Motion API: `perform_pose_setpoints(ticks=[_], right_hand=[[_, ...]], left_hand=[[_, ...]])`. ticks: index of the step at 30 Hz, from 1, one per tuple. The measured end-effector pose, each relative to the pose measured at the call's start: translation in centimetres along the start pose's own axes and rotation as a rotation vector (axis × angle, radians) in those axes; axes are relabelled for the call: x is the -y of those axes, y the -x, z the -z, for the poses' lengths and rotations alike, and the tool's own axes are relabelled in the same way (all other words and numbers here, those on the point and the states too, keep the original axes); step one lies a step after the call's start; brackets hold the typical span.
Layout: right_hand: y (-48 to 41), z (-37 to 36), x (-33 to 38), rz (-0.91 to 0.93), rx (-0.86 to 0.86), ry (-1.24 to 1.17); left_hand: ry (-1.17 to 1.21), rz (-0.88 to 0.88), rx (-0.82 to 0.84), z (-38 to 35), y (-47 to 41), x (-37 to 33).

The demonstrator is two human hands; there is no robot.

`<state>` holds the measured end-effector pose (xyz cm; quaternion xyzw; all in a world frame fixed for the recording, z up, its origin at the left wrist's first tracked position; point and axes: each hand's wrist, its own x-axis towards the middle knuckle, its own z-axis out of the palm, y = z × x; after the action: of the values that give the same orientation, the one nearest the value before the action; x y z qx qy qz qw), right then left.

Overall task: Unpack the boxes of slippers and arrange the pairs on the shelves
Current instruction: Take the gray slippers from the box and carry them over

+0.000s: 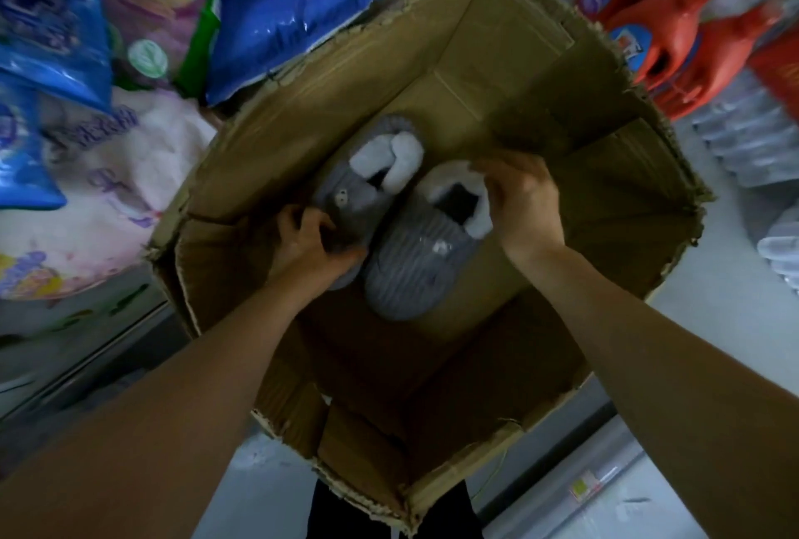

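Left hand [313, 247]: fingers curled round the toe of one grey slipper [346, 197]. Right hand [525, 199]: fingers pinching the fleece collar of the second slipper [415, 262]. Both slippers are side by side, touching, inside the open box [432, 63] at frame centre. Outside it, bags [302, 7] upper left and red jugs [674, 41] upper right.

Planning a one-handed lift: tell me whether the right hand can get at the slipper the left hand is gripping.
Probably yes. The right hand pinches the fleece collar of the right slipper, and the left slipper lies against it in the open box, uncovered. It must let go first.
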<state>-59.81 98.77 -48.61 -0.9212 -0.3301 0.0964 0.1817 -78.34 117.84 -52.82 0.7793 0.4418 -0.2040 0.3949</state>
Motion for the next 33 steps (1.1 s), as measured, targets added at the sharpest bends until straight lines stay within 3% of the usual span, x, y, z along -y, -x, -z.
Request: perform_pose_setpoints(ticks=[3,7,10,14,18,24,33], right_hand=[[0.0,-1.0,0.1,-0.277,-0.015,-0.163],[3.4,-3.1,1.3,-0.903,0.28,-0.444],[6.0,-5.4,1.4,-1.032,0.44,-0.745],[6.8,-7.1,1.3,-1.037,0.398,-1.024],[6.3,-6.7,0.5,-1.071,0.283,-1.073],[5.6,-2.9,0.3,-0.903,0.223,-1.009],[6.3,4.4,0.1,-0.714,0.178,-1.023]], left_hand=[[0.003,0.038,0.005,-0.8,-0.2,0.0],[0.084,0.078,-0.024,-1.1,-1.1,-0.2],[0.112,0.078,-0.001,-1.0,-1.5,0.4],[0.063,0.061,0.123,-0.2,-1.9,2.1],[0.044,0.036,0.245,0.7,-1.7,2.4],[0.493,0.084,0.265,1.0,0.5,0.7],[0.696,0.034,0.274,3.1,6.2,-2.5]])
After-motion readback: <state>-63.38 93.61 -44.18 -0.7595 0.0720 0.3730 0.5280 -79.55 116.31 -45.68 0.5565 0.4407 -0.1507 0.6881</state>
